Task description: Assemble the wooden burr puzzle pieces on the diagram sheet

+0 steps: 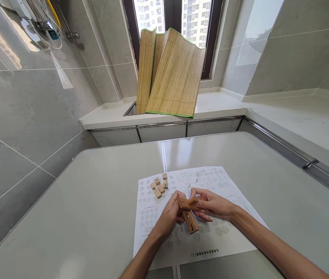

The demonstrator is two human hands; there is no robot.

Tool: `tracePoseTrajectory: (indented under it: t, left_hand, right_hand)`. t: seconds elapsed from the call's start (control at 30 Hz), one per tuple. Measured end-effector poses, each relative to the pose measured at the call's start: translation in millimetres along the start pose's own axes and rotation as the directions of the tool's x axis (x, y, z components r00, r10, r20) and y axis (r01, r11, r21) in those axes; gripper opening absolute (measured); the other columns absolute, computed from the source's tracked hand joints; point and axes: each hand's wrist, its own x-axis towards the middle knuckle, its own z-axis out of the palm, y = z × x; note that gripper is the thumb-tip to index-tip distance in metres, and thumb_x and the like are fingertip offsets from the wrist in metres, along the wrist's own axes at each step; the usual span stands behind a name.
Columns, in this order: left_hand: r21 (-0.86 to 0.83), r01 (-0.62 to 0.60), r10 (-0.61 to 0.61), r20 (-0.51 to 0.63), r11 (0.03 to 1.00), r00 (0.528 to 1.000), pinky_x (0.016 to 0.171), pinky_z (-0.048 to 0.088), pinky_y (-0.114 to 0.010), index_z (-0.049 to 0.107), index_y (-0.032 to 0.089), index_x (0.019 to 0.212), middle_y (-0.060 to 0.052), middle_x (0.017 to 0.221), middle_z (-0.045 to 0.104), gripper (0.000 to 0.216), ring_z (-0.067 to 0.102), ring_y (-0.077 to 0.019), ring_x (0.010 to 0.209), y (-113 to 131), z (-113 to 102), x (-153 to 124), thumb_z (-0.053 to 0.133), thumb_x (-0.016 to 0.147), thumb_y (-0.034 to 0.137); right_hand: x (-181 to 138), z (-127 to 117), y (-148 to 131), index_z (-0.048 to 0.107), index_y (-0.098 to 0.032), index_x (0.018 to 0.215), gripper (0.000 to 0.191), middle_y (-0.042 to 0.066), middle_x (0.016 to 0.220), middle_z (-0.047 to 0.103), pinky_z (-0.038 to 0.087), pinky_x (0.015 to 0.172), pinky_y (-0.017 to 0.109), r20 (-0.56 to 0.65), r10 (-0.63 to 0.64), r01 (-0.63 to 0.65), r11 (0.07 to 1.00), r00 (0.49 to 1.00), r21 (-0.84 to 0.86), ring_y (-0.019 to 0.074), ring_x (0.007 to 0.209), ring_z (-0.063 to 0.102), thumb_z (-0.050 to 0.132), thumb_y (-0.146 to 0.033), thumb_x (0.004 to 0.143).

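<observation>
Assembly stage: your left hand (168, 217) and right hand (211, 204) both grip the crossed wooden pieces (189, 215) over the near sheet (211, 240). Next, seat the joint; spare blocks (159, 185) lie far left.

Showing rows of small printed diagrams across the paper sheet (211, 236), all too small for reading. Carrying a dark line of print near the sheet's lower edge, blurred beyond making out. Bearing no legible marks on the wooden pieces (159, 185) lying on it.
</observation>
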Motion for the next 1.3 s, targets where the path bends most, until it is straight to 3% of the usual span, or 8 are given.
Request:
tracePoseTrajectory:
  t: [0.33,0.47,0.63,0.9,1.3]
  left_hand:
    - [-0.012,-0.039,0.039,-0.021,0.999,0.999,0.055,0.027,-0.023,0.043,0.023,0.089,0.002,0.072,0.056,0.038,0.041,-0.013,0.058,-1.6,3.1,0.7,0.051,0.098,0.058]
    - [0.009,-0.127,0.127,-0.061,0.992,0.99,0.071,0.04,-0.028,0.048,0.021,0.085,-0.001,0.085,0.054,0.041,0.049,-0.0171,0.075,2.2,3.2,1.8,0.057,0.098,0.06]
    - [0.014,-0.126,0.127,-0.072,0.992,0.989,0.082,0.044,-0.032,0.057,0.02,0.092,-0.005,0.102,0.059,0.045,0.055,-0.0202,0.087,2.5,1.6,0.3,0.057,0.097,0.065]
    - [-0.23,-0.043,0.044,-0.001,0.972,0.999,0.074,0.05,-0.034,0.062,0.019,0.112,-0.007,0.094,0.063,0.052,0.065,-0.0231,0.08,-0.3,1.7,1.6,0.065,0.092,0.066]
    - [-0.357,0.007,0.01,0.046,0.934,0.999,0.072,0.049,-0.031,0.064,0.017,0.111,-0.007,0.096,0.06,0.047,0.062,-0.0192,0.077,2.1,0.9,1.3,0.072,0.091,0.058]
  right_hand:
    - [-1.4,-1.6,-2.5,0.049,-0.022,0.1,0.036,-0.001,0.078,0.073,0.043,0.048,0.02,0.047,-0.042,0.044,0.999,0.998,-0.031,0.0087,0.052,0.06,0.08,-0.04,0.094]
    - [-1.1,-1.3,-1.3,0.05,-0.021,0.099,0.032,0.0,0.078,0.073,0.045,0.049,0.021,0.048,-0.053,0.056,0.996,0.997,-0.064,0.0097,0.054,0.062,0.078,-0.036,0.096]
    - [0.2,1.5,-0.7,0.052,-0.021,0.103,0.031,-0.003,0.071,0.071,0.049,0.053,0.023,0.032,-0.041,0.044,0.991,0.999,-0.124,0.0119,0.055,0.063,0.078,-0.036,0.095]
    - [2.8,3.5,4.7,0.052,-0.022,0.101,0.033,-0.006,0.063,0.068,0.047,0.046,0.02,-0.023,-0.066,0.063,0.992,0.998,-0.113,0.0134,0.052,0.065,0.082,-0.034,0.091]
    - [3.5,3.8,5.8,0.048,-0.022,0.098,0.036,-0.005,0.064,0.068,0.049,0.045,0.021,0.043,-0.059,0.064,0.992,0.997,-0.111,0.0139,0.05,0.066,0.082,-0.035,0.091]
